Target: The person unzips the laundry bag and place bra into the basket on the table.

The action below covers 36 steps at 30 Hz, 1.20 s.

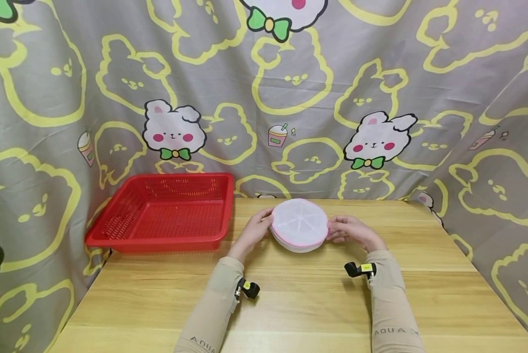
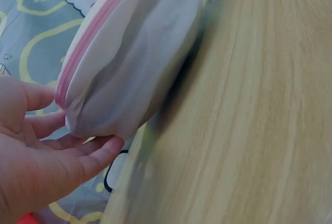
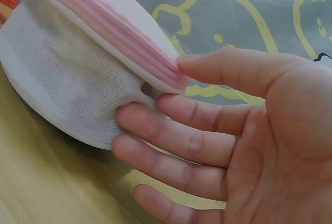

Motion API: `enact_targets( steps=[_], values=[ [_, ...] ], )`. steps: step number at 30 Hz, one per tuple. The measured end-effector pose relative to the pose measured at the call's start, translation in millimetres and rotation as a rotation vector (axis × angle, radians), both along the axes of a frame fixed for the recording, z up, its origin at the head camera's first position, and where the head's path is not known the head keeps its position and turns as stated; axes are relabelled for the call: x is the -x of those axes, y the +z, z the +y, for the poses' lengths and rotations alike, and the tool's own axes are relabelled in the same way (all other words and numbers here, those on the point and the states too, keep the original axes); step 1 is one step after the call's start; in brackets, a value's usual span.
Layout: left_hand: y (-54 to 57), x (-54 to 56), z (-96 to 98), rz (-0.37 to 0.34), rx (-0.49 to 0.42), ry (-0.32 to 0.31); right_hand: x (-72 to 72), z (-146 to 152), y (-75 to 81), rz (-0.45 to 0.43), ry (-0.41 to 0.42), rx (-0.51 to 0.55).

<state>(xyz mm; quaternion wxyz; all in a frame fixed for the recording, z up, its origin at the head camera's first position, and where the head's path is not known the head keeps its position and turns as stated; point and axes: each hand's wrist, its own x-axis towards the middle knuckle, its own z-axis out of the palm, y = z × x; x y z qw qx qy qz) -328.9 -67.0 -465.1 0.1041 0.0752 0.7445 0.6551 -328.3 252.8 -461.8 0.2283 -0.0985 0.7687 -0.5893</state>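
Observation:
A round white mesh laundry bag [image 1: 300,223] with a pink zip edge and spoke-like seams on top is held between both hands over the wooden table [image 1: 303,304]. At its left side the left hand [image 1: 257,228] grips it, thumb at the pink zip [image 2: 78,53] and fingers under the mesh. My right hand [image 1: 349,230] pinches the opposite edge between thumb and forefinger. In the right wrist view, its other fingers [image 3: 166,141] lie loosely along the mesh side wall [image 3: 67,73]. The bag keeps a puffed drum shape, its underside hidden in the head view.
To the left on the table stands a red plastic basket [image 1: 160,245] with slotted walls. A grey curtain [image 1: 228,88] with cartoon rabbits hangs behind the table and at both sides. Each sleeved forearm bears a small black wrist camera [image 1: 248,288].

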Motion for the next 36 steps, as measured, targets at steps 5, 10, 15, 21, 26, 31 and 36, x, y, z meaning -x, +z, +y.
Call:
enact_targets(
  steps=[5,10,15,21,26,31,36],
  values=[
    [-0.5,-0.1,2.5,0.028,0.006,-0.014,-1.3,-1,0.4,0.000,0.058,-0.012],
    [-1.3,0.4,2.6,0.040,0.022,-0.010,-2.9,-2,1.4,0.005,0.096,-0.021],
    [-1.8,0.3,2.5,0.041,0.009,-0.013,-4.0,-3,2.5,0.007,0.120,-0.024],
    [1.3,-2.3,3.3,0.014,-0.025,-0.019,-4.2,-2,3.1,0.020,0.149,-0.028],
    [-3.0,0.8,4.3,-0.015,-0.046,0.038,-5.9,1,5.8,0.016,0.152,-0.024],
    [-0.5,2.9,0.8,-0.013,-0.048,0.117,-7.4,5,8.5,0.035,0.147,-0.031],
    [0.4,4.4,-5.8,-0.004,-0.081,0.173,-9.2,10,14.1,0.099,0.113,-0.056]
  ],
)
